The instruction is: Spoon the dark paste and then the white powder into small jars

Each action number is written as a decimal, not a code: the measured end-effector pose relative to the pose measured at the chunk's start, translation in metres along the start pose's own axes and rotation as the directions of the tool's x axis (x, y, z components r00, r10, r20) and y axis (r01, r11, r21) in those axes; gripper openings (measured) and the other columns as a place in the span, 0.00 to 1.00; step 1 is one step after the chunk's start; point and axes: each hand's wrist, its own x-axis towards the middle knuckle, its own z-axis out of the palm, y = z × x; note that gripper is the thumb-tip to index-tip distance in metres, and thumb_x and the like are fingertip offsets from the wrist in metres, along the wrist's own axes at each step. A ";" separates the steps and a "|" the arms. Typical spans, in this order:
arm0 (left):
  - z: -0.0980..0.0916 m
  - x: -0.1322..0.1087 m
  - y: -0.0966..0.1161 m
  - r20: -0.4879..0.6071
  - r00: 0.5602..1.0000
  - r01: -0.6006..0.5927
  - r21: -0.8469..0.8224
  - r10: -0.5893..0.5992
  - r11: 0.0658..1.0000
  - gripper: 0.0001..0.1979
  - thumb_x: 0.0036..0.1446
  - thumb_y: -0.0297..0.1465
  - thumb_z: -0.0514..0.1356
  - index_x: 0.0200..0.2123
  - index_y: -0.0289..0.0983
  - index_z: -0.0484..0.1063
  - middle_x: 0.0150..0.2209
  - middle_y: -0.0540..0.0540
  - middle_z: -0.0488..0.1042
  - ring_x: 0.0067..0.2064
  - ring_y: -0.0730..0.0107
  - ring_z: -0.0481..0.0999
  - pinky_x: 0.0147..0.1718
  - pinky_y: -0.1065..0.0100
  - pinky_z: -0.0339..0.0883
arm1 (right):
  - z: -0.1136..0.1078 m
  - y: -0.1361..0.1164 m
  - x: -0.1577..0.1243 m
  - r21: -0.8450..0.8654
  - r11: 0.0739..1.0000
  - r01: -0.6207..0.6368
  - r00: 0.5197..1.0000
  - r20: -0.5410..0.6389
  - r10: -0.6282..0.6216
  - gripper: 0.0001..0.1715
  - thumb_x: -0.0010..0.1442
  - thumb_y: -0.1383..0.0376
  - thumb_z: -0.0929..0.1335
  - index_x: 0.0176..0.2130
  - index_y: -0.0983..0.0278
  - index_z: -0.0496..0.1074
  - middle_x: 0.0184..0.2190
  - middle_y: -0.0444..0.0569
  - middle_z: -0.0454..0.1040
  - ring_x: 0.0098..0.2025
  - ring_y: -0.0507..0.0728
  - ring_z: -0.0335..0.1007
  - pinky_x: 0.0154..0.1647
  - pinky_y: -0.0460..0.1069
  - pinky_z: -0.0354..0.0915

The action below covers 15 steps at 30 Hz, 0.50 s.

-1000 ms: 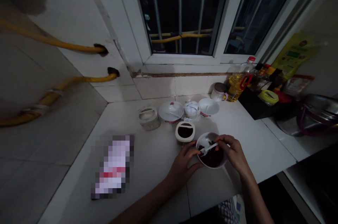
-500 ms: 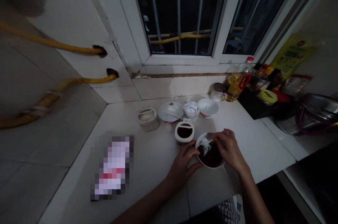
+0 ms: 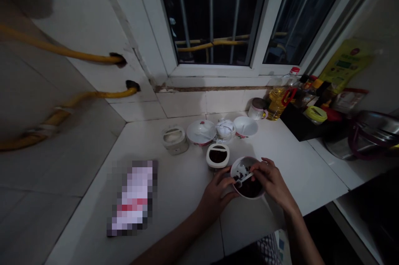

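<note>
My left hand [image 3: 218, 192] grips the left side of a white bowl [image 3: 238, 169] that holds dark food and is tipped slightly on the white counter [image 3: 174, 198]. My right hand [image 3: 272, 182] is closed on a small white spoon [image 3: 243, 179] whose tip rests in the dark food. Just behind the bowl stands a small open white jar [image 3: 217, 156] with dark contents.
Behind stand a round jar [image 3: 174, 139], a white lid [image 3: 201, 132], a small sugar-pot [image 3: 226, 128] and a white bowl [image 3: 246, 126]. An oil bottle [image 3: 278, 97], sauce bottles on a black rack [image 3: 307, 125] and a steel pot [image 3: 368, 134] crowd the right. A blurred package [image 3: 133, 197] lies left.
My right hand dipped over the bowl and drew back a little, moving the spoon through the dark food. My left hand has kept its hold on the bowl.
</note>
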 end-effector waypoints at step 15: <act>-0.001 0.001 0.002 -0.015 0.999 -0.040 0.008 0.040 0.999 0.11 0.61 0.38 0.59 0.44 0.40 0.69 0.54 0.40 0.68 0.54 0.59 0.71 0.49 0.60 0.70 | -0.007 0.006 -0.004 0.543 0.805 -0.239 0.906 -0.173 0.386 0.11 0.48 0.58 0.69 0.26 0.64 0.74 0.17 0.44 0.73 0.25 0.54 0.65 0.34 0.49 0.60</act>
